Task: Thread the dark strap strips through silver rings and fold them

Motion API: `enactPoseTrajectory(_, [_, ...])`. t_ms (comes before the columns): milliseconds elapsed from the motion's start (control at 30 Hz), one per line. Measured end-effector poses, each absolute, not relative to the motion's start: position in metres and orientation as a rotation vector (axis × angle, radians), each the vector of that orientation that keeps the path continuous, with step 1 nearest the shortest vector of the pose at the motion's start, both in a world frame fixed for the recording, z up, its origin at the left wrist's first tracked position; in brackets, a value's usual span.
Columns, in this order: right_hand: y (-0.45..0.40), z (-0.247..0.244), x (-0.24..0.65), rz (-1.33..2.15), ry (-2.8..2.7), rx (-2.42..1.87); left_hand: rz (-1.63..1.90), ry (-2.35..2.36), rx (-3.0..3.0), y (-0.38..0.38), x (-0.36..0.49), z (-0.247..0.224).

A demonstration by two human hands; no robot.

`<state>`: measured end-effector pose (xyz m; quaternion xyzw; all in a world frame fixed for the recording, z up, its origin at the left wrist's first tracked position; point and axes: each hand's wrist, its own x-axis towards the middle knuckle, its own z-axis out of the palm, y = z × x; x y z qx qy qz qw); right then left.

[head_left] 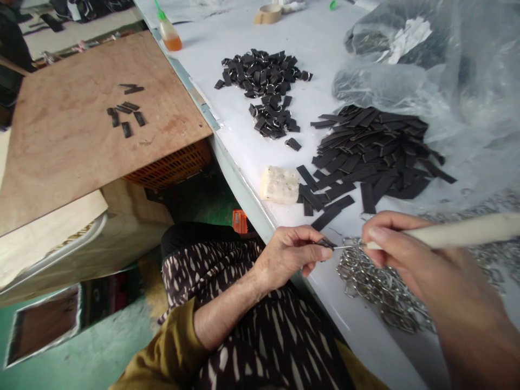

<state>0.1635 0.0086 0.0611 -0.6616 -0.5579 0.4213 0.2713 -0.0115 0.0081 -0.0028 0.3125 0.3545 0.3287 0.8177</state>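
Note:
My left hand (288, 254) pinches a small black strip piece (326, 244) at the table's front edge. My right hand (406, 249) holds a pale-handled tool (463, 230), whose thin metal tip meets the black piece at my left fingertips. Beneath and beside my right hand lies a heap of silver metal rings (374, 287). Behind the hands are a large pile of flat black strips (374, 143) and a whitish block (280, 184). Farther back sits a pile of folded black pieces with metal rings (264, 73).
Clear plastic bags (459, 81) cover the table's right side. A bottle with orange liquid (169, 33) and a tape roll (269, 14) stand at the back. On the left, a wooden board (73, 141) carries several black pieces, above an orange crate (170, 165).

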Motion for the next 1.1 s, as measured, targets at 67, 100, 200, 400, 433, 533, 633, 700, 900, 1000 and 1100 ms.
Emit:
enactPoseTrajectory(67, [0.01, 0.058, 0.165, 1.197, -1.449, -1.776, 0.708, 0.785, 0.693, 0.008, -0.011, 0.0])
enactPoseTrajectory(100, [0.01, 0.058, 0.165, 1.226, -1.422, -1.785, 0.716, 0.801, 0.712, 0.008, -0.011, 0.001])
enactPoseTrajectory(200, [0.012, 0.061, 0.161, 1.276, -1.365, -1.809, 0.739, 0.839, 0.796, 0.007, -0.011, 0.004])
enactPoseTrajectory(400, [0.016, 0.065, 0.153, 1.389, -1.191, -1.78, 0.743, 0.846, 0.887, 0.006, -0.011, 0.005])
enactPoseTrajectory(433, [0.016, 0.065, 0.152, 1.388, -1.194, -1.781, 0.741, 0.848, 0.891, 0.006, -0.011, 0.005])
enactPoseTrajectory(533, [0.017, 0.062, 0.153, 1.379, -1.237, -1.772, 0.741, 0.859, 0.901, 0.006, -0.011, 0.005])
enactPoseTrajectory(633, [0.016, 0.062, 0.155, 1.368, -1.279, -1.779, 0.766, 0.857, 0.931, 0.006, -0.01, 0.005])
enactPoseTrajectory(700, [0.016, 0.063, 0.154, 1.355, -1.312, -1.796, 0.781, 0.848, 0.964, 0.006, -0.01, 0.005])
enactPoseTrajectory(900, [0.015, 0.065, 0.151, 1.342, -1.364, -1.824, 0.73, 0.836, 1.047, 0.005, -0.011, 0.006])
enactPoseTrajectory(1000, [0.015, 0.065, 0.15, 1.347, -1.326, -1.834, 0.707, 0.817, 1.056, 0.005, -0.012, 0.008])
enactPoseTrajectory(1100, [0.015, 0.065, 0.151, 1.331, -1.306, -1.826, 0.671, 0.793, 0.999, 0.005, -0.011, 0.009])
